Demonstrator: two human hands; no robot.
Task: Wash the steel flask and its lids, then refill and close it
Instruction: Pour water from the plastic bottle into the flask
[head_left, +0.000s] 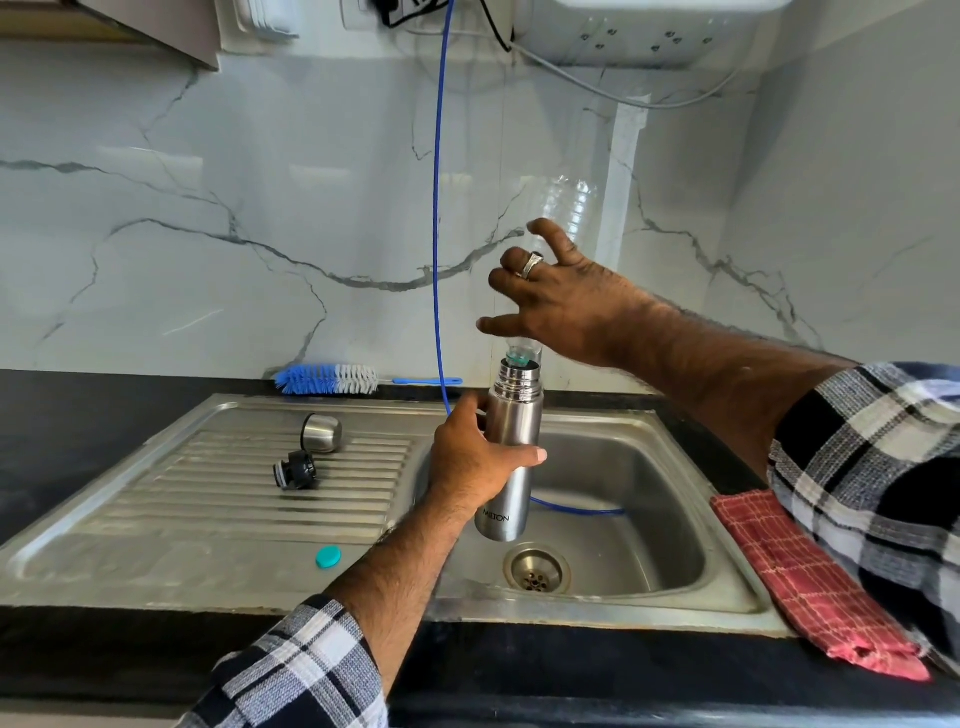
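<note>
My left hand (467, 465) grips the steel flask (511, 462) around its middle and holds it upright above the sink basin (649, 493). The flask's mouth is uncovered. My right hand (571, 306) holds a clear plastic bottle (563, 202) upside down, with its neck set into the flask's mouth. The steel cup lid (322, 432) lies on its side on the drainboard. Just in front of it lies the black inner stopper (293, 470).
A teal bottle cap (328, 556) lies near the drainboard's front edge. A blue-and-white bottle brush (327, 379) rests behind the sink by the wall. A thin blue tube (439, 208) hangs down into the basin. A red checked cloth (800, 587) lies on the counter at right.
</note>
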